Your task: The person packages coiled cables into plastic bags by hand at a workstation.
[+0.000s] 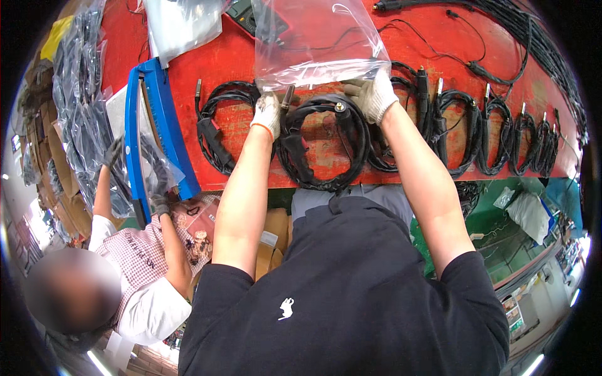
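Note:
A large clear plastic bag (320, 44) is spread between my two hands, its lower edge towards me. My left hand (268, 114), in a white knit glove, is closed on the bag's left corner. At the right corner, my right hand (375, 99), gloved the same way, grips the plastic, its fingers partly hidden by it. Just below the bag lies a coiled black cable (325, 178) with a dark handle, a red trigger and metal end fittings. Neither hand holds that coil. Another coiled cable (216, 147) lies to the left of my left hand.
Several more coiled cables (456, 131) line the red table (251, 178) to the right. A blue sealer-like device (133, 125) stands left, with a co-worker's gloved hands (160, 203) beside it. Clear bags (185, 28), a meter (257, 15) and long black cables (520, 25) lie farther back.

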`<move>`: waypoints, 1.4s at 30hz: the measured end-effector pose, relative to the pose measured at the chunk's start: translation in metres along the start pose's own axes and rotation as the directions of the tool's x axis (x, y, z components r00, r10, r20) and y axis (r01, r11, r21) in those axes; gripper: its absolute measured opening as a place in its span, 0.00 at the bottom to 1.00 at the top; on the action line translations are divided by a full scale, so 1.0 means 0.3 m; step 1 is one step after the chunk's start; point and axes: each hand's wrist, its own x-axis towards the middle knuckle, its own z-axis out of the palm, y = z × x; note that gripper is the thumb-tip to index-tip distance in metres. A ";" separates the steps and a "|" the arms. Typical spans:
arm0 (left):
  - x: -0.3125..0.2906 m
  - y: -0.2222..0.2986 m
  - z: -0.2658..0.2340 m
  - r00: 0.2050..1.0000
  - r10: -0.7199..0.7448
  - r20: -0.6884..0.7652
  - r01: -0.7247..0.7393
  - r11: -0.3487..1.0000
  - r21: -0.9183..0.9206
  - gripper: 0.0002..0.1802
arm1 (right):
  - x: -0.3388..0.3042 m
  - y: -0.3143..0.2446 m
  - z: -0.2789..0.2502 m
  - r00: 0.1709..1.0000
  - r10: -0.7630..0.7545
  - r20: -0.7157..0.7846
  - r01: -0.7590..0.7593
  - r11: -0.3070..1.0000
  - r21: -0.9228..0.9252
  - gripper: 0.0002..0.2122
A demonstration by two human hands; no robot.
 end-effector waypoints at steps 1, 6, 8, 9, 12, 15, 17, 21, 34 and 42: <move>0.007 -0.003 -0.005 0.999 -0.002 0.032 0.000 0.999 0.054 0.31 | -0.010 -0.003 -0.011 0.997 0.016 0.073 -0.009 0.995 -0.104 0.61; 0.065 -0.065 -0.040 0.899 0.391 0.196 -0.398 0.544 0.739 0.26 | 0.019 0.017 -0.029 0.990 -0.128 -0.052 0.127 0.992 -0.010 0.57; 0.164 -0.141 -0.113 0.915 0.401 -0.029 -0.307 0.744 0.594 0.24 | -0.005 0.050 -0.002 0.969 -0.176 -0.173 0.183 0.983 0.027 0.54; 0.166 -0.151 -0.115 0.916 0.400 -0.028 -0.307 0.745 0.592 0.24 | -0.011 0.063 -0.016 0.944 -0.259 -0.204 0.263 0.965 -0.007 0.50; 0.084 -0.117 -0.032 0.918 0.397 -0.017 -0.239 0.586 0.774 0.20 | 0.040 0.057 -0.125 0.844 -0.452 -0.290 0.439 0.892 -0.110 0.41; -0.005 -0.084 -0.022 0.666 0.668 0.330 -0.429 -0.018 0.903 0.15 | 0.091 0.076 -0.246 0.681 -0.673 -0.287 0.531 0.724 -0.440 0.24; 0.038 -0.120 -0.082 0.688 0.647 0.330 -0.434 0.002 0.901 0.16 | 0.021 0.147 -0.196 0.633 -0.760 -0.148 0.599 0.601 -0.529 0.21; 0.063 -0.144 -0.070 0.783 0.587 0.207 -0.401 0.221 0.889 0.16 | -0.003 0.195 -0.181 0.601 -0.795 -0.080 0.696 0.570 -0.437 0.10; 0.038 -0.152 0.061 0.706 0.704 -0.079 -0.534 0.602 0.593 0.26 | 0.040 0.201 -0.183 0.533 -0.839 -0.111 0.717 0.518 -0.468 0.09; 0.145 -0.132 0.082 0.740 0.635 -0.221 -0.298 0.605 0.738 0.36 | 0.085 0.153 -0.202 0.522 -0.833 -0.180 0.539 0.487 -0.688 0.21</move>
